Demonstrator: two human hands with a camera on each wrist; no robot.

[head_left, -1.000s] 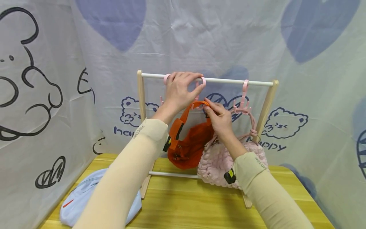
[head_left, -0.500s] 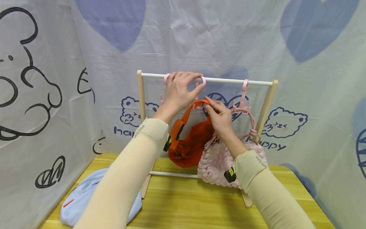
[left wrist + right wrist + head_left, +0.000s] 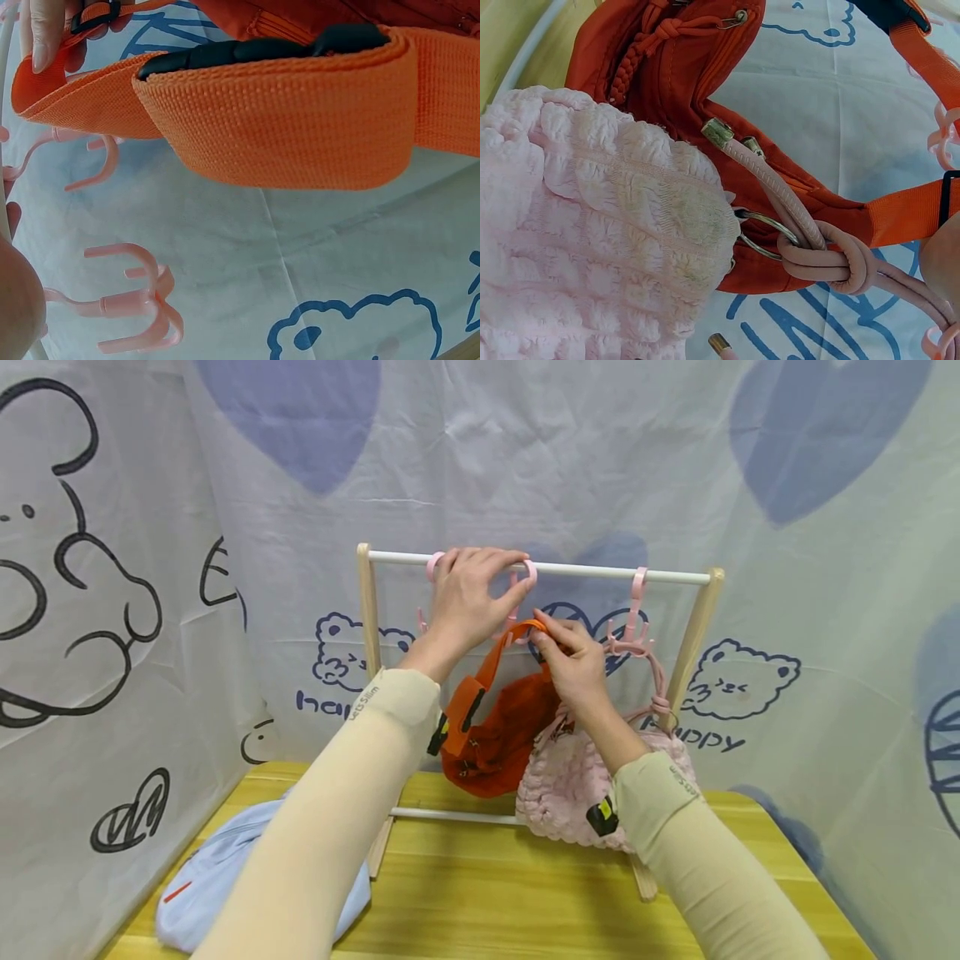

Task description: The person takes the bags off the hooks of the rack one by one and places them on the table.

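Note:
Up at the white rail [image 3: 577, 568], my left hand [image 3: 472, 593] curls over the bar, with thumb and forefinger at the top loop of the middle pink hook [image 3: 531, 570]. My right hand [image 3: 576, 664] pinches the orange strap [image 3: 491, 660] of a red-orange bag [image 3: 498, 743], just below that hook. The bag dangles behind the rack's front space. A buckle [image 3: 262, 51] sits inside a fold of the strap in the left wrist view. Right of it, a pink puffy bag [image 3: 570, 785] hangs by its knotted cord [image 3: 840, 259] from the right-hand pink hook [image 3: 633, 618].
A light blue bag [image 3: 217, 868] lies on the wooden table [image 3: 465, 893] at the left, partly behind the left sleeve. Wooden posts [image 3: 690, 652] carry the rail, and a lower white bar [image 3: 450, 815] joins them. Another pink hook [image 3: 142, 300] hangs left of the middle one.
The orange strap and its bag have risen very slightly with my right hand. My left hand stays at the rail and the hook.

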